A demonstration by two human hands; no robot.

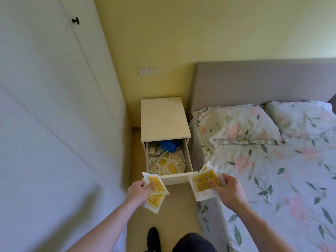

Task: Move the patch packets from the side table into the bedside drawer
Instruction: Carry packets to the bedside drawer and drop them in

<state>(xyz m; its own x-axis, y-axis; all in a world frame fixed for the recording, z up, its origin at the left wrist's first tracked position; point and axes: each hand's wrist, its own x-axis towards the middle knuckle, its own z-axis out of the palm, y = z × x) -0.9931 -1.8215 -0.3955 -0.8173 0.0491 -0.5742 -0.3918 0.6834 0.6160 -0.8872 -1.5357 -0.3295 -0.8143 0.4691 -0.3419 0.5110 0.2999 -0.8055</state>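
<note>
Left hand grip pinches a few white-edged yellow patch packets, just in front of the front-left corner of the open cream wooden bedside drawer. Right hand grip clasps more yellow packets at the drawer's front-right corner, beside the floral-sheeted bed. Drawer already holds loose packets w/ a blue bundle at the back.

The packets look like thin white paper with yellow printed centres, slightly crinkled at the edges. The bedside cabinet and its drawer front are pale wood-look board with a smooth matt finish. The headboard is covered in plain grey-brown cloth, and the pillows and sheet are soft, creased flowered cloth.
</note>
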